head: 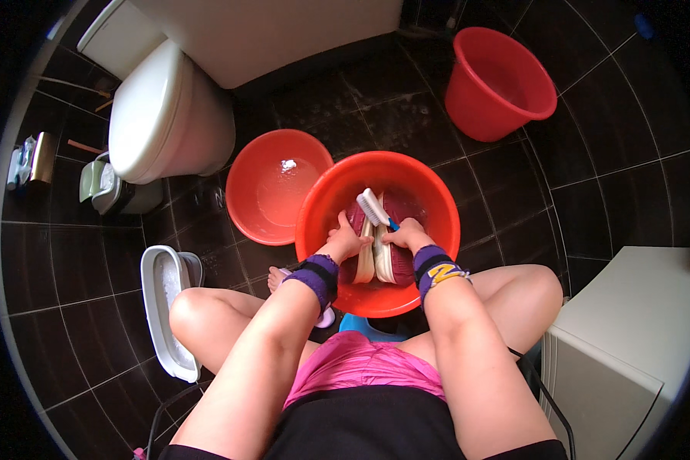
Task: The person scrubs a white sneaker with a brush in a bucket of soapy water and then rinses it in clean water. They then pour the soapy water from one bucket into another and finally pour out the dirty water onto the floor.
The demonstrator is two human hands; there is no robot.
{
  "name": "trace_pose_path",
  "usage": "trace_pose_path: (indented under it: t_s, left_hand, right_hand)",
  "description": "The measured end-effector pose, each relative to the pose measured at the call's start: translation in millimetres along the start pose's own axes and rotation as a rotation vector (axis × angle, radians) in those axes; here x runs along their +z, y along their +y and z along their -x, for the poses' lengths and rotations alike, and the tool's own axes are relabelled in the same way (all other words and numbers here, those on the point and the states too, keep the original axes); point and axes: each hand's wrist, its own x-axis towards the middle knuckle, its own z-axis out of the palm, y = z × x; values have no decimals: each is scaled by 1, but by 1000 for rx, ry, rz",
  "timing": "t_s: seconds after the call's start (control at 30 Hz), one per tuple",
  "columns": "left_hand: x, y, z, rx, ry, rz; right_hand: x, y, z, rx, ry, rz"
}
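A pair of shoes with cream sides and dark red soles lies in a large red plastic basin (437,172) in front of me. My left hand (348,237) grips the left shoe (365,259), thumb on its cream side and fingers over the sole. My right hand (408,234) grips the right shoe (384,259) and also holds the blue handle of a white-headed scrub brush (374,208), bristles facing lower left. The two shoes are close together, side by side. The fingers of my right hand are partly hidden behind the shoe.
A second, lighter red basin (264,184) with water touches the large one at its left. Farther off stand a white toilet (144,115) and a red bucket (471,109). Bins (106,192) and a narrow white container (149,299) are at the left, a pale cabinet (621,310) at the right.
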Motion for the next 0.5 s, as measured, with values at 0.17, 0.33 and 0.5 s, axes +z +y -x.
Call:
trace_pose_path:
  t_s: [0.17, 0.33, 0.5]
  left_hand:
    - [-17, -9, 20, 162, 137, 144]
    - [-19, -4, 39, 105, 209, 128]
    - [-12, 12, 48, 44, 231, -45]
  right_hand:
    - [-10, -1, 21, -116, 72, -3]
    - [-14, -7, 55, -97, 205, -75]
    - [-5, -14, 58, -51, 217, -142]
